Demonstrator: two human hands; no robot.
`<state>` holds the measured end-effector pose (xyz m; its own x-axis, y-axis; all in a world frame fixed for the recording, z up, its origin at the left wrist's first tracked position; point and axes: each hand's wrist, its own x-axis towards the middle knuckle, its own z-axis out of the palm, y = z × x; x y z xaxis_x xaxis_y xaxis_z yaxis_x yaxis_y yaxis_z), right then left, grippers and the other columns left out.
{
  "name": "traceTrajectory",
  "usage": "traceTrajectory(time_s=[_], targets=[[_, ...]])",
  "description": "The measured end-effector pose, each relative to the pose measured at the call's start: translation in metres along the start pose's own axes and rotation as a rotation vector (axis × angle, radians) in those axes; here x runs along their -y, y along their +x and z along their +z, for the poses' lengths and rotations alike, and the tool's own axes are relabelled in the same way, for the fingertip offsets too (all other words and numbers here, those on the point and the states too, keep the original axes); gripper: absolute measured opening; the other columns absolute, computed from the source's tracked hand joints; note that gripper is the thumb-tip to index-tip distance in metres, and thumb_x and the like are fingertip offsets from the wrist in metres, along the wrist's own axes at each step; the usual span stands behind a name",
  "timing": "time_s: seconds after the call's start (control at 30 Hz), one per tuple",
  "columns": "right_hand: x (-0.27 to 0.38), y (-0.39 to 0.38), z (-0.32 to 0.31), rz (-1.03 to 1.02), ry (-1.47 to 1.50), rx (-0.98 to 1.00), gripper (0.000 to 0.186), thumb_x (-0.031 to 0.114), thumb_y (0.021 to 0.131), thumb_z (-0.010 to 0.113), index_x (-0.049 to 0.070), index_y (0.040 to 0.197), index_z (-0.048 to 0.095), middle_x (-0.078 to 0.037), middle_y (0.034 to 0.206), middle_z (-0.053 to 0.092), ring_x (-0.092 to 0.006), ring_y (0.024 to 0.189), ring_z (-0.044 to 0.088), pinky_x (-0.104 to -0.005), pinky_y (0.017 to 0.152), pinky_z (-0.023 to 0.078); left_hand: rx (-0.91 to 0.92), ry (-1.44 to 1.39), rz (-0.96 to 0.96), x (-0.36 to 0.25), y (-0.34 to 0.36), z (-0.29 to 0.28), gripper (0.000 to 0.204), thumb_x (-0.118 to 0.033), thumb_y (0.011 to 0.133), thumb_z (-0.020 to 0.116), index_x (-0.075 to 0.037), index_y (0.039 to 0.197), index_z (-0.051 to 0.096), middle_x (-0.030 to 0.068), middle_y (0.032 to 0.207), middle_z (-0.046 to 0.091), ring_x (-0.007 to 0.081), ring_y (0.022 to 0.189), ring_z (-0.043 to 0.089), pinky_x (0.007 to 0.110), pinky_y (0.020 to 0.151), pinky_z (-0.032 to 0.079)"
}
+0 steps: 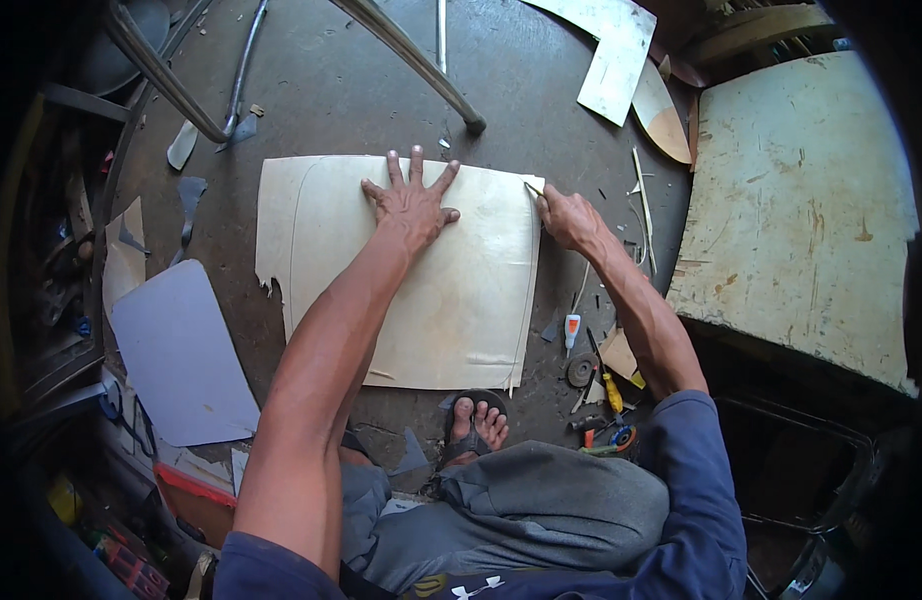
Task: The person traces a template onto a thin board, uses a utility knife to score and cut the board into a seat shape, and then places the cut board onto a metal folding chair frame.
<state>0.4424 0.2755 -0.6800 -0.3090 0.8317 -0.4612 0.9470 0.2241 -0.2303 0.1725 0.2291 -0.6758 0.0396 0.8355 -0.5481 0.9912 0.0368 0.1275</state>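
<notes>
A large pale sheet, seemingly thin plywood, lies flat on the floor in front of me. A curved line is drawn along its left side, and its left edge is ragged low down. My left hand presses on the upper middle of the sheet, palm down with fingers spread. At the top right corner, my right hand is closed round a small thin pointed tool. Its tip touches the sheet near the right edge, where a line runs downward. Most of the tool is hidden in my fist, so its exact kind is unclear.
Right of the sheet lie a small white glue bottle, a yellow-handled screwdriver, a dark round disc and wood strips. A worn board stands far right. A light grey panel lies left. Metal chair legs stand beyond.
</notes>
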Motion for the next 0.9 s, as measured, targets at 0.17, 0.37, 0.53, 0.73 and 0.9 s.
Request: traceTrajectory(time_s=[0.17, 0.37, 0.53, 0.73, 0.9], targets=[[0.011, -0.008, 0.005, 0.082, 0.085, -0.005, 0.033, 0.033, 0.105, 0.044, 0.002, 0.109, 0.055, -0.036, 0.09, 0.065, -0.0562, 0.089, 0.063, -0.0621, 0.08, 0.049, 0.019, -0.017, 0.0, 0.002, 0.0, -0.001, 0.078, -0.063, 0.095, 0.054, -0.048, 0.16, 0.012, 0.0102, 0.171, 0.0, 0.0465, 0.155, 0.001, 0.078, 0.111, 0.02], [0.015, -0.015, 0.017, 0.172, 0.148, -0.008, 0.037, 0.033, 0.105, 0.043, -0.001, 0.111, 0.056, -0.038, 0.096, 0.065, -0.0563, 0.095, 0.064, -0.0613, 0.084, 0.05, 0.012, -0.014, 0.011, 0.001, 0.0, -0.003, 0.079, -0.062, 0.094, 0.056, -0.048, 0.159, 0.014, 0.0128, 0.171, 0.0, 0.0455, 0.155, 0.0, 0.078, 0.112, 0.02], [0.017, -0.026, 0.022, 0.199, 0.194, -0.037, 0.038, 0.033, 0.104, 0.044, -0.003, 0.11, 0.056, -0.039, 0.095, 0.065, -0.0571, 0.093, 0.064, -0.0616, 0.084, 0.05, 0.023, 0.006, 0.029, -0.003, 0.0, -0.006, 0.078, -0.06, 0.095, 0.057, -0.048, 0.159, 0.015, 0.0154, 0.17, 0.001, 0.0451, 0.155, 0.003, 0.078, 0.111, 0.021], [0.027, -0.03, 0.024, 0.266, 0.223, -0.021, 0.041, 0.032, 0.105, 0.042, -0.005, 0.114, 0.057, -0.04, 0.098, 0.064, -0.0564, 0.096, 0.064, -0.0609, 0.086, 0.051, 0.016, 0.001, 0.027, -0.003, -0.002, -0.007, 0.077, -0.059, 0.095, 0.057, -0.047, 0.159, 0.016, 0.0152, 0.17, 0.0, 0.0445, 0.155, 0.001, 0.078, 0.111, 0.02], [0.025, -0.037, 0.032, 0.305, 0.271, -0.015, 0.042, 0.032, 0.105, 0.042, -0.005, 0.115, 0.056, -0.041, 0.104, 0.064, -0.0562, 0.1, 0.064, -0.0607, 0.087, 0.05, 0.014, 0.019, 0.035, -0.007, -0.004, -0.008, 0.078, -0.06, 0.095, 0.057, -0.047, 0.16, 0.015, 0.015, 0.17, 0.0, 0.0439, 0.155, 0.002, 0.078, 0.112, 0.02]])
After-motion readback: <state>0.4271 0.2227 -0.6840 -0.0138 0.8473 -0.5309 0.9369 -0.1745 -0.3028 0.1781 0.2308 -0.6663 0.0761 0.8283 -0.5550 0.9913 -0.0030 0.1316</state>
